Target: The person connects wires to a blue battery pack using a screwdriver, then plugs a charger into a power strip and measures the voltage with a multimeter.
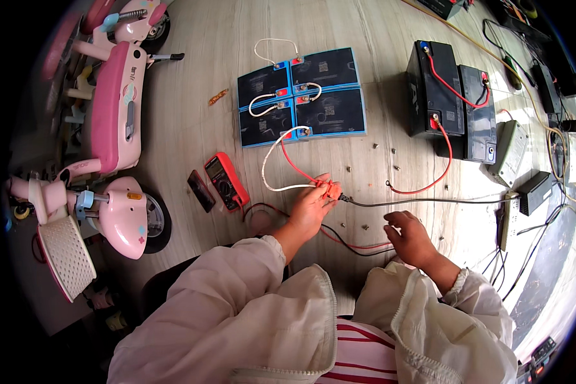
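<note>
My left hand is closed around an orange-red plug connector. A white wire and a red wire lead from it to a block of blue-edged black batteries, which white jumper wires link at their terminals. On its other side, the connector meets the end of a black cable. Loosely curled with nothing visible in it, my right hand hovers to the right, above red and black leads. To the left lies a red multimeter beside a dark phone-like slab.
Two larger black batteries with red wires stand at the right. Near them are a grey box, a black adapter and a white power strip. Several small screws dot the floor. A pink scooter occupies the left side.
</note>
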Action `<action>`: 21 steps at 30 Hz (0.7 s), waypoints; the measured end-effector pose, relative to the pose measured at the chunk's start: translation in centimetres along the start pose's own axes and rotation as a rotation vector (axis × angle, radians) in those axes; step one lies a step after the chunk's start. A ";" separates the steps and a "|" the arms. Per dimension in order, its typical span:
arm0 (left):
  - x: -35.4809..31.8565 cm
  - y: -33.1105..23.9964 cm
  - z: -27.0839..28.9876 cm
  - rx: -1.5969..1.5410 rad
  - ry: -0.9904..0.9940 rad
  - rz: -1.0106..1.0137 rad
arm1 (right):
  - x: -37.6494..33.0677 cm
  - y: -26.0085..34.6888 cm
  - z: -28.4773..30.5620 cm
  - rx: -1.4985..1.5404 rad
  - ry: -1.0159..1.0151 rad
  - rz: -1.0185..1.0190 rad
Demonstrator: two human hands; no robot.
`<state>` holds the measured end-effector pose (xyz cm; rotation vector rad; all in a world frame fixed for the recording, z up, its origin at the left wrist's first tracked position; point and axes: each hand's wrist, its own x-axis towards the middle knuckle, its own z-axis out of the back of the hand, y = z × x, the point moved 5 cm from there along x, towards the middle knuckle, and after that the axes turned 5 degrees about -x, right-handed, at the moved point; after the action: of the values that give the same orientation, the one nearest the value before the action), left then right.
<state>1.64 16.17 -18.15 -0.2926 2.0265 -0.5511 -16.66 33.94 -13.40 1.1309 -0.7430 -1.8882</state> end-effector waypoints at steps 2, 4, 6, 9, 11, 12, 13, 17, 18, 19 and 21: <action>0.3 -0.1 0.4 -0.038 -0.012 -0.016 | -0.5 -0.8 0.0 0.012 -0.005 -0.024; 0.7 -0.4 0.8 -0.038 -0.001 -0.037 | -0.6 -0.9 -0.1 0.029 0.001 -0.039; 0.6 -0.9 0.9 0.023 -0.024 -0.083 | -0.5 -0.5 -0.1 0.053 0.019 -0.043; 0.4 -1.3 1.6 0.122 -0.123 -0.179 | -0.3 -0.1 0.0 0.070 -0.015 -0.002; 0.3 -1.3 2.8 0.186 -0.239 -0.287 | -0.1 0.0 -0.1 0.070 -0.003 0.011; 0.0 -1.4 3.4 0.217 -0.313 -0.359 | -0.1 0.1 -0.1 0.070 0.004 0.018; -0.3 -1.8 3.5 0.249 -0.385 -0.430 | 0.0 0.1 -0.2 0.060 0.012 0.022; -1.6 -3.8 3.2 0.235 -0.552 -0.611 | 0.1 0.3 -0.5 0.037 0.036 0.041; -1.8 -4.4 3.0 0.215 -0.545 -0.658 | 0.2 0.3 -0.6 0.036 0.039 0.045; -2.0 -5.0 2.9 0.195 -0.542 -0.701 | 0.3 0.3 -0.7 0.036 0.047 0.045; -2.3 -5.9 2.6 0.139 -0.489 -0.754 | 0.6 0.2 -1.0 0.036 0.065 0.045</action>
<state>4.88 11.33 -14.56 -1.0189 1.3529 -0.9643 -15.82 33.25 -13.89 1.1827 -0.7629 -1.7988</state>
